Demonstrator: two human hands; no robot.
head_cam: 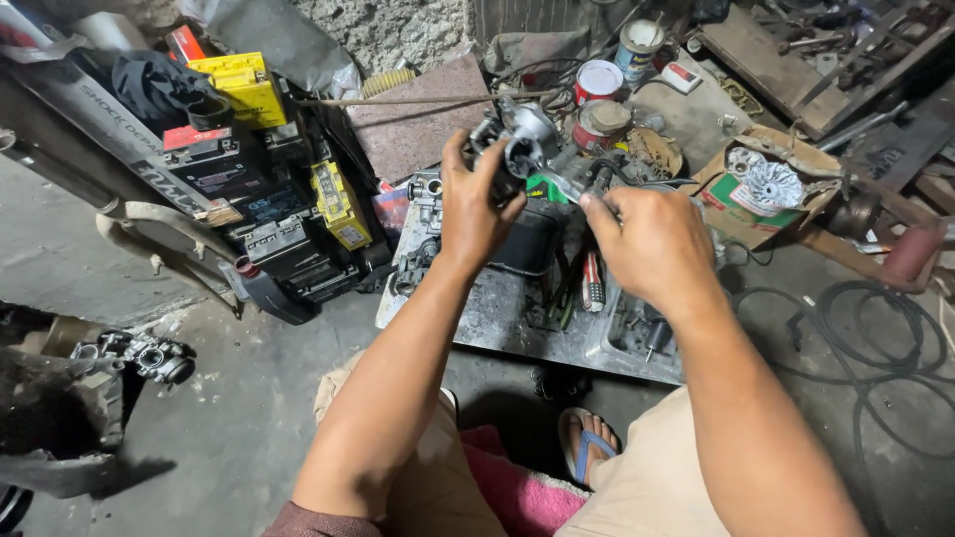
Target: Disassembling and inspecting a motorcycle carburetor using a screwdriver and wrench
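- Grimy concrete floor (249, 398) spreads under us, with a greasy grey metal tray (497, 318) set on it just ahead of our knees and clutter all around.
- Our left hand (476, 204) is wrapped tight around a small silver-grey cast-metal carburettor body (522, 139), held up in the air above the far end of the tray.
- Our right hand (652, 244) has its fingers closed on the handle of a slim tool with a green grip (549, 186), whose tip meets the metal part; what the tip engages we cannot tell.
- To do this well, we judge that the left hand should clamp the part without letting it twist, while the right keeps the tool square to the part and turns with steady pressure so nothing slips.
- Working above the tray seems wise, since a small piece that drops would land there.
- Inside the tray lie a red-handled tool (592, 281), dark small parts and another metal casting (426, 199).
- An open brown cardboard box (731, 214) to the right holds a shiny finned metal disc (771, 184).
- Round tins with red sides (599, 78) stand beyond, their contents unclear.
- Yellow and black rectangular batteries (336, 204) are stacked at left.
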